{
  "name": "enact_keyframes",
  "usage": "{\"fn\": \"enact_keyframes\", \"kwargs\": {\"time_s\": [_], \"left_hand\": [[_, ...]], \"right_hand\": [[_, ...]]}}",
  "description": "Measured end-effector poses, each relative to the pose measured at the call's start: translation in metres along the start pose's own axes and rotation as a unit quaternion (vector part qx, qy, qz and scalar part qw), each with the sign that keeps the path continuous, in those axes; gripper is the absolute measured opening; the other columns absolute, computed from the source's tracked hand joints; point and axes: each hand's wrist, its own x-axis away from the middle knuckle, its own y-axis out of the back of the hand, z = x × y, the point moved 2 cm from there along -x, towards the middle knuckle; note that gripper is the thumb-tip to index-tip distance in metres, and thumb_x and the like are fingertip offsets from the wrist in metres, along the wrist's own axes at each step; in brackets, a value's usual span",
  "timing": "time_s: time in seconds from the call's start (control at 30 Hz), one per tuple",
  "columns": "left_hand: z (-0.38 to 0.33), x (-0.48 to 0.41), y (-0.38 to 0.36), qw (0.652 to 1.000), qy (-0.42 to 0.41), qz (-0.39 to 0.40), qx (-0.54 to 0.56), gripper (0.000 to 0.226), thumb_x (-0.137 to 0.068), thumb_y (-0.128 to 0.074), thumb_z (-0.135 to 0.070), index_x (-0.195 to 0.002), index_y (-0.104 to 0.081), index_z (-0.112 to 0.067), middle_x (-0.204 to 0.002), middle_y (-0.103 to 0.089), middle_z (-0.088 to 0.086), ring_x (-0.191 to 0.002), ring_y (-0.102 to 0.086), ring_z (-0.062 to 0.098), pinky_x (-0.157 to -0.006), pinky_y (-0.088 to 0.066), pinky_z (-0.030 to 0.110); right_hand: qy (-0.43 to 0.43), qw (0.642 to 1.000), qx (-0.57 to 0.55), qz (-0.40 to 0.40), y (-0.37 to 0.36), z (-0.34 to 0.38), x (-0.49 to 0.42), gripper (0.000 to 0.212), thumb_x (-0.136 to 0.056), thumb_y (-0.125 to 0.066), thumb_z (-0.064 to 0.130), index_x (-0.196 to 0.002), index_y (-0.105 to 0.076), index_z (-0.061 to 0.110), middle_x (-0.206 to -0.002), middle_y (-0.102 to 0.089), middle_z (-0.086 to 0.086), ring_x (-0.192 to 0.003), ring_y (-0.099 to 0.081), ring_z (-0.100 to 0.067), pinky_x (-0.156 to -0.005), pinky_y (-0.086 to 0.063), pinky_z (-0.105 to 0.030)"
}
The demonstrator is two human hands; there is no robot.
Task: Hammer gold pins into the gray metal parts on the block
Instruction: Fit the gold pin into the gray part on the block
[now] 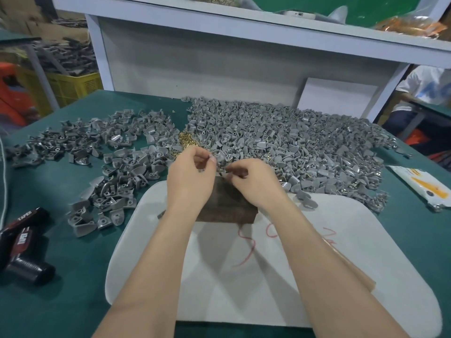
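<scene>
Left hand (190, 172) and right hand (256, 181) curl together over the block's (227, 206) far edge; grip unclear. Open mat (244, 289) nearer; two part heaps (292, 147), one pin pile (186, 140).

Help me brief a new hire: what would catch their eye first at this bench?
A huge heap of gray metal parts covers the back right of the green table, a thinner pile its left. Between them glints a small mound of gold pins. Nearer, the left hand and right hand meet, fingers curled, over the brown block.
</scene>
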Motion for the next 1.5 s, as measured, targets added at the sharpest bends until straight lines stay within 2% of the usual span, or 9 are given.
{"fn": "enact_keyframes", "kwargs": {"time_s": [0.13, 0.23, 0.4, 0.57, 0.83, 1.0, 1.2, 1.37, 1.5], "left_hand": [[0.002, -0.002, 0.003, 0.997, 0.028, -0.025, 0.064, 0.002, -0.089, -0.061, -0.017, -0.088, -0.059, -0.018, -0.082, -0.061, -0.014, -0.078, -0.056, -0.005, -0.064, -0.038, -0.002], [0.0, -0.001, 0.002, 0.998, 0.024, -0.011, 0.063, 0.004, -0.089, -0.061, -0.016, -0.087, -0.059, -0.018, -0.081, -0.06, -0.013, -0.078, -0.057, -0.001, -0.066, -0.039, 0.0], [-0.006, 0.009, -0.008, 0.989, -0.027, 0.116, -0.085, 0.012, -0.088, -0.063, -0.023, -0.079, -0.058, -0.03, -0.089, -0.065, -0.013, -0.096, -0.061, 0.014, -0.095, -0.042, 0.034], [-0.009, 0.014, -0.013, 0.957, -0.062, 0.156, -0.236, 0.006, -0.088, -0.06, -0.035, -0.083, -0.058, -0.036, -0.092, -0.049, -0.015, -0.109, -0.047, 0.019, -0.09, -0.024, 0.036], [-0.014, 0.013, -0.01, 0.98, -0.092, 0.131, -0.116, 0.01, -0.088, -0.063, -0.027, -0.097, -0.067, -0.027, -0.102, -0.064, -0.007, -0.104, -0.057, 0.019, -0.097, -0.041, 0.042], [-0.019, 0.015, -0.013, 0.981, -0.141, 0.121, -0.062, 0.007, -0.087, -0.064, -0.013, -0.089, -0.07, -0.014, -0.087, -0.06, -0.002, -0.082, -0.05, 0.014, -0.076, -0.036, 0.02], [-0.022, 0.015, -0.012, 0.98, -0.149, 0.121, -0.047, 0.008, -0.086, -0.063, -0.011, -0.085, -0.07, -0.015, -0.086, -0.062, 0.001, -0.079, -0.049, 0.012, -0.076, -0.04, 0.027], [-0.017, 0.013, -0.009, 0.985, -0.105, 0.108, -0.084, 0.005, -0.086, -0.065, -0.02, -0.088, -0.068, -0.022, -0.094, -0.063, -0.004, -0.088, -0.054, 0.015, -0.087, -0.045, 0.037], [-0.011, 0.014, -0.008, 0.974, -0.062, 0.152, -0.155, 0.008, -0.084, -0.066, -0.031, -0.092, -0.066, -0.029, -0.101, -0.059, -0.009, -0.104, -0.055, 0.019, -0.096, -0.041, 0.041]], "right_hand": [[0.001, 0.998, 0.053, 0.023, -0.006, 0.011, -0.004, 0.014, -0.09, -0.059, 0.029, -0.096, -0.071, 0.027, -0.1, -0.07, 0.003, -0.1, -0.059, -0.022, -0.096, -0.043, -0.042], [-0.002, 1.0, 0.01, -0.013, -0.006, 0.009, -0.004, 0.009, -0.09, -0.06, 0.023, -0.088, -0.068, 0.026, -0.095, -0.07, 0.002, -0.096, -0.06, -0.02, -0.093, -0.045, -0.035], [-0.008, 0.983, -0.149, -0.108, 0.018, -0.008, 0.003, 0.015, -0.084, -0.064, 0.006, -0.081, -0.064, 0.021, -0.078, -0.064, 0.008, -0.079, -0.06, -0.011, -0.082, -0.051, -0.029], [0.001, 0.973, -0.213, -0.085, 0.024, -0.022, 0.02, 0.024, -0.083, -0.063, -0.001, -0.081, -0.067, 0.023, -0.081, -0.069, 0.003, -0.081, -0.065, -0.014, -0.076, -0.053, -0.023], [0.012, 0.96, -0.265, -0.091, 0.021, -0.015, 0.024, 0.026, -0.086, -0.061, 0.0, -0.082, -0.066, 0.025, -0.084, -0.07, -0.004, -0.085, -0.067, -0.022, -0.086, -0.053, -0.047], [0.046, 0.96, -0.26, -0.092, 0.018, -0.008, 0.025, 0.028, -0.085, -0.062, -0.001, -0.085, -0.06, 0.027, -0.083, -0.065, -0.001, -0.08, -0.062, -0.014, -0.083, -0.053, -0.041], [0.024, 0.937, -0.341, -0.076, 0.017, -0.008, 0.025, 0.019, -0.087, -0.061, 0.0, -0.081, -0.064, 0.018, -0.072, -0.067, 0.001, -0.063, -0.062, -0.003, -0.065, -0.053, -0.023], [0.022, 0.965, -0.238, -0.104, 0.018, -0.011, 0.024, 0.016, -0.086, -0.063, 0.004, -0.078, -0.063, 0.018, -0.077, -0.067, -0.003, -0.076, -0.064, -0.02, -0.082, -0.053, -0.043], [0.045, 0.993, -0.057, -0.098, 0.013, -0.009, 0.026, 0.015, -0.087, -0.063, 0.01, -0.079, -0.064, 0.023, -0.088, -0.062, 0.001, -0.078, -0.055, -0.011, -0.071, -0.038, -0.009]]}}
